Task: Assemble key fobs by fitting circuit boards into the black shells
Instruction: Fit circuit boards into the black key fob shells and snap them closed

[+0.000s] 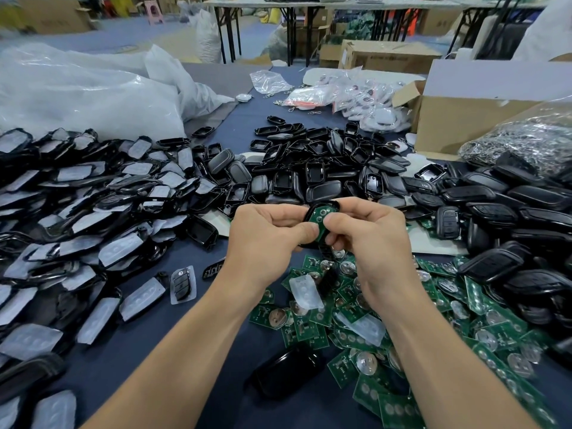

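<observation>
Table, left edge: padded shells, heaped. Centre, above the table: left hand, fingers curled, pinching one black shell; green circuit board lying in that shell; right hand gripping the same shell, thumb on the board. Near edge, right of centre: loose boards, piled. Right edge: shell heap.

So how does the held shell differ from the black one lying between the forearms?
The held shell shows a green circuit board inside; the lying shell only a glossy face. The left hand and right hand grip the held shell; the lying shell rests untouched. Both are black.
</observation>
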A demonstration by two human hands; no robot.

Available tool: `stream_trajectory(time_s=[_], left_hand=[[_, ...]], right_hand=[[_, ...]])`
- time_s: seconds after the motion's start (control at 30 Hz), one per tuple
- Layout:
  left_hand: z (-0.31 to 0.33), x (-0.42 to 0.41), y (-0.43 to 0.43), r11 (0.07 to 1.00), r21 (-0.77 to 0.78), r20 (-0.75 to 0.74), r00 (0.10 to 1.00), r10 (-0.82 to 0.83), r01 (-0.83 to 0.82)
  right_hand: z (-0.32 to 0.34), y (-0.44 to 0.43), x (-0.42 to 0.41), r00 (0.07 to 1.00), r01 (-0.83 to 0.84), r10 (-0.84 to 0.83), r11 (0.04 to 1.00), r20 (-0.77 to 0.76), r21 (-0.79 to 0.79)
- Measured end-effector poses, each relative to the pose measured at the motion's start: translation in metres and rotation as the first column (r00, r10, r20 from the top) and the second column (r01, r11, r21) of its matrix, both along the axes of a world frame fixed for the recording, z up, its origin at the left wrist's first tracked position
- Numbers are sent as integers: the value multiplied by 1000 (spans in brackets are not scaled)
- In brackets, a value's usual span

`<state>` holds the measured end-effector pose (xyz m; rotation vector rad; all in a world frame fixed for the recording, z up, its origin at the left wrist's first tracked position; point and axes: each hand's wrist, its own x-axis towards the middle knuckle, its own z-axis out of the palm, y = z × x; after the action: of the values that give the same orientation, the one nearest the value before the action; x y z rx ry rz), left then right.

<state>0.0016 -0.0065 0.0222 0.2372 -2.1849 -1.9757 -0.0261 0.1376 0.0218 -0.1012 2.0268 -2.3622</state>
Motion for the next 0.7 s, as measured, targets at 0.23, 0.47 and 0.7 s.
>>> stream_trajectory(time_s=[0.23,0.47,0.7], left_hand=[[3,2,-1,1000,-12,-47,999,2,-3],[2,4,2,998,-43,-90,995,-39,35],[2,0,-2,1000,-18,-29,999,16,-16]], right_hand=[[-1,-4,0,997,-8,13,998,-82,62],[-3,-8,4,993,92,-87,994,-83,63],[-3,-7,2,1000,3,-2,999,-24,39]])
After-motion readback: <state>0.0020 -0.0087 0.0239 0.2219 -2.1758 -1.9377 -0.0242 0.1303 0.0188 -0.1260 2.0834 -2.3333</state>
